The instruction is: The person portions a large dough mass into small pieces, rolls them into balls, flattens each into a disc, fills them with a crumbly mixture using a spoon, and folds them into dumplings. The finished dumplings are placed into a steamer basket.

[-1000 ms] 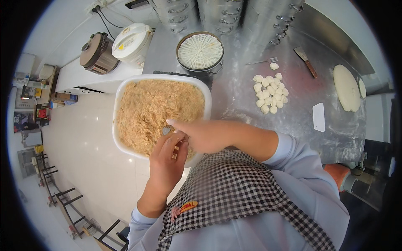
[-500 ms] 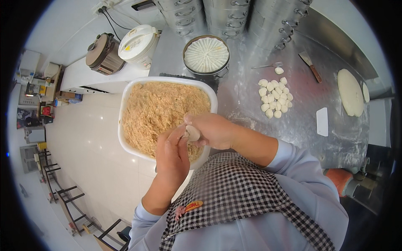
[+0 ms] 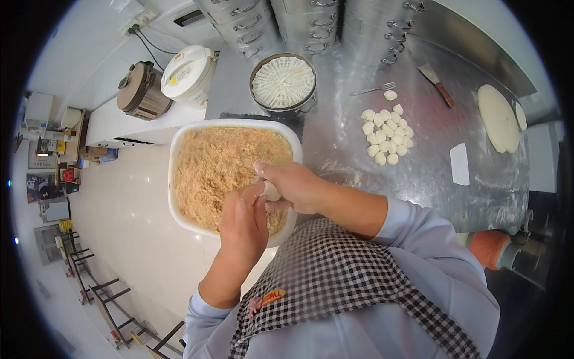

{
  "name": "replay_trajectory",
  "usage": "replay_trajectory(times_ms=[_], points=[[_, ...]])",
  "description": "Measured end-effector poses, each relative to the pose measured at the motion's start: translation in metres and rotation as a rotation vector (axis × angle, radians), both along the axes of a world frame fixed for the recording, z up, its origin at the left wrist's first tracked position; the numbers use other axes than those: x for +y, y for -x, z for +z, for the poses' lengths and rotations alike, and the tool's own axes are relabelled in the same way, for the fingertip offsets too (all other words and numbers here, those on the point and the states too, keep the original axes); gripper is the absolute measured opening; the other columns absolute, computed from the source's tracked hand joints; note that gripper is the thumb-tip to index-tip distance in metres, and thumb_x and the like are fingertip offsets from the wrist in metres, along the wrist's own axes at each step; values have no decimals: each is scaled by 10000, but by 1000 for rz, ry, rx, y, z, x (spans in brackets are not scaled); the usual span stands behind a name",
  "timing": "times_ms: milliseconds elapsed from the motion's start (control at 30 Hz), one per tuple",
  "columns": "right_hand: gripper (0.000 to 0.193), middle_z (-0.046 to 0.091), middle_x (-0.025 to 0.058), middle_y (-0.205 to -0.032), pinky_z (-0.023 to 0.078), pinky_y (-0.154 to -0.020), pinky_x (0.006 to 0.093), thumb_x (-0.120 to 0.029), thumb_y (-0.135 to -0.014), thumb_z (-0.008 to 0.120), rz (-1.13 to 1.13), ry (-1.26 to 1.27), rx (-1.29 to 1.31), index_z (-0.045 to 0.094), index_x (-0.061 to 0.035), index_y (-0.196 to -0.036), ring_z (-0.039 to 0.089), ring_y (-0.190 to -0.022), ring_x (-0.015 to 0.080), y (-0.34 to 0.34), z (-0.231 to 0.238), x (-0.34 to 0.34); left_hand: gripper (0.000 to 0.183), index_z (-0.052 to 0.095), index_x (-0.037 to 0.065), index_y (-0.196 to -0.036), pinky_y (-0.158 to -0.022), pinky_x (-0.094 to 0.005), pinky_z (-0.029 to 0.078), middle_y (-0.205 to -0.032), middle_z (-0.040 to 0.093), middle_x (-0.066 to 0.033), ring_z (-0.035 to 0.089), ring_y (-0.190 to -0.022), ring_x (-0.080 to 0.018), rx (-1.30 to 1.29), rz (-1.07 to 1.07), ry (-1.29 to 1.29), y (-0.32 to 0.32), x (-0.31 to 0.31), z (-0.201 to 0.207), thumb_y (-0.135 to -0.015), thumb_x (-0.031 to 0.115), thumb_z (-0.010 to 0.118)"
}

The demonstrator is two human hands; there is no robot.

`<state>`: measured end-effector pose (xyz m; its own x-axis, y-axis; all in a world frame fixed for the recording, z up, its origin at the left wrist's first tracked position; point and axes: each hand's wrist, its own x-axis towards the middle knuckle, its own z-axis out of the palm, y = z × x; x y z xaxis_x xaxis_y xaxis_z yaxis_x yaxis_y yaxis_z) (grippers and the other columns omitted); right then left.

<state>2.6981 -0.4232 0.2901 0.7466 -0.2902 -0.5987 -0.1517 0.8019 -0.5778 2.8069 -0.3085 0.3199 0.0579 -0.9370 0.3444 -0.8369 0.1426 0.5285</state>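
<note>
Both hands at work above the near right part of a white tub [image 3: 175, 200], brought together on one pale dough piece [image 3: 271, 191]. Left hand [image 3: 244, 218]: fingertips bunched and clamped on the left side of the dough piece. Right hand [image 3: 294, 186]: curled round it from the right, thumb raised toward the far side, grip closed on the dough; some fingers hidden.

Tub filled nearly to the rim with a crumbly orange-brown mixture [image 3: 218, 161]. It lies by the left end of a grey metal worktop [image 3: 353, 149]; what bears its weight is hidden.

On the worktop, toward the far left corner: round steamer tray [image 3: 283, 82] with white woven liner, just beyond the tub. Three metal steamer stacks [image 3: 373, 36] along the far edge, cut off by the view. Mid-surface: cluster of small dough balls [image 3: 387, 134], many touching. A lone dough ball [image 3: 390, 95] beyond them toward the far edge, just beside a fork [image 3: 373, 89]. Farther right, a metal scraper [image 3: 444, 94] with brown handle, lying slantwise. Near the right edge: large flattened dough slab [image 3: 496, 118], a smaller pale piece [image 3: 521, 116] beside it. White flat card [image 3: 459, 164] nearer the near right corner. Flour smears here and there.

Left of the worktop, a white counter [image 3: 113, 122] bears a brown cooker [image 3: 143, 90] and a white cooker [image 3: 188, 72], side by side
</note>
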Motion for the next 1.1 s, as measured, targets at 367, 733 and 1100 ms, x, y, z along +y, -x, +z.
replay_trajectory(times_ms=[367, 733, 1100], points=[[446, 606, 36, -942, 535, -736, 303, -464, -1063, 454, -111, -88, -157, 627, -52, -1045, 563, -832, 138, 14, -6, -21, 338, 569, -20, -1211, -807, -405, 532, -1101, 615, -223, 631, -926, -358, -92, -145, 3, 3, -33, 8, -885, -94, 616], [492, 666, 83, -862, 520, -678, 339, -486, -1031, 494, -219, 268, -88, 651, -21, -1006, 624, -748, 194, 54, -57, -99, 268, 582, -9, -1157, -788, -399, 530, -1071, 644, -193, 631, -880, -351, -118, -419, -163, 7, -141, 5, -899, -71, 622], [367, 631, 172, -1212, 436, -963, 524, -320, -904, 637, -408, 1086, 1515, 653, -77, -1179, 567, -1154, 379, 223, -200, -248, 185, 584, 31, -1078, -778, -408, 518, -931, 668, -116, 619, -869, -314, -182, -166, -93, -55, -320, -118, -906, 15, 651]])
